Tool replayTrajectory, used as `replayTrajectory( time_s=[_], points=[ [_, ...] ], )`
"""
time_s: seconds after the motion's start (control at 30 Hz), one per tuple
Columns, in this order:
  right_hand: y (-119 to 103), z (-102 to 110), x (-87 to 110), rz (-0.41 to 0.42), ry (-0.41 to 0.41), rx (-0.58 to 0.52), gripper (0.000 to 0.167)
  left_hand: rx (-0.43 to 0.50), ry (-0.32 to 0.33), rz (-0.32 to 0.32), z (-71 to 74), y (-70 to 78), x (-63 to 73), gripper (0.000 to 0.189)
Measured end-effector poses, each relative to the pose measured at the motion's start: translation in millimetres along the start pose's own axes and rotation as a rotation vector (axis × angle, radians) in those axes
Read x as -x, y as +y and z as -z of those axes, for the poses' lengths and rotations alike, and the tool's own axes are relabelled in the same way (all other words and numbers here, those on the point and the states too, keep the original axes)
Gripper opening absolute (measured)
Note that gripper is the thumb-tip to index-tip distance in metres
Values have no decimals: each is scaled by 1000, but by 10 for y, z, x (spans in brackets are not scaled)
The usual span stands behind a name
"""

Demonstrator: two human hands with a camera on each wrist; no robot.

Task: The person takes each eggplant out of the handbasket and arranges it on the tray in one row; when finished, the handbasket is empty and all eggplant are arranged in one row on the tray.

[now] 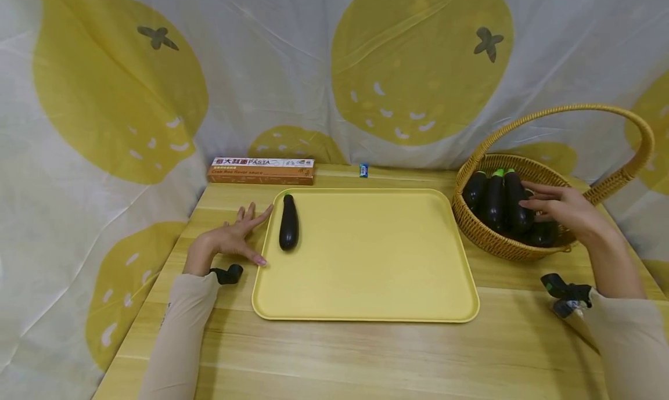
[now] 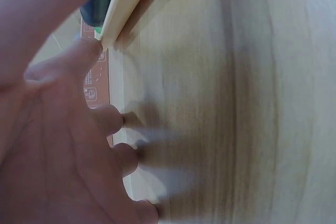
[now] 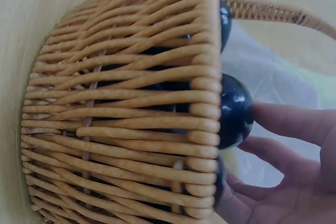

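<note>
We counted one yellow tray (image 1: 376,260), one lone eggplant (image 1: 289,224) inside its left rim, and at least four basket eggplants (image 1: 493,205) in one basket (image 1: 486,240) right of the tray. Our left hand (image 1: 230,237) spread at that left rim; our right hand (image 1: 569,211) touched the basket eggplants, whether pinching we couldn't tell. Tray surface stretched rightward.

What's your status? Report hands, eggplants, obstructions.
Left hand touching left rim of tray. Right hand over basket, fingers against an eggplant. One eggplant on tray, other eggplants in basket. Possible snag: basket handle arching above.
</note>
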State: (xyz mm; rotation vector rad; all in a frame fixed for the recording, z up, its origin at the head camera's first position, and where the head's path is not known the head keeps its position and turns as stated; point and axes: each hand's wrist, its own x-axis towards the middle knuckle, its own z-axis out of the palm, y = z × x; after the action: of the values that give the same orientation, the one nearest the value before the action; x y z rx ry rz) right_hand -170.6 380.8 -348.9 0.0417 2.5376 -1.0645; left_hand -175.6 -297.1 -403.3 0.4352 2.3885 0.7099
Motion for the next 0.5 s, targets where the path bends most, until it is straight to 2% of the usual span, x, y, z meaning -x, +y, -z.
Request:
replayTrajectory(
  time_s=[0.1,0.2,0.3,0.5],
  points=[
    [-26,1,64,-6,2,-28,74,1,2,-6,5,2,8,136],
    [-51,-10,140,7,13,-21,69,0,5,-8,5,2,10,136],
    [-70,-49,228,50,29,-7,61,-3,5,-7,2,2,10,136],
    [-112,-174,443,162,67,-8,59,-11,6,-7,8,-1,15,136]
  ],
)
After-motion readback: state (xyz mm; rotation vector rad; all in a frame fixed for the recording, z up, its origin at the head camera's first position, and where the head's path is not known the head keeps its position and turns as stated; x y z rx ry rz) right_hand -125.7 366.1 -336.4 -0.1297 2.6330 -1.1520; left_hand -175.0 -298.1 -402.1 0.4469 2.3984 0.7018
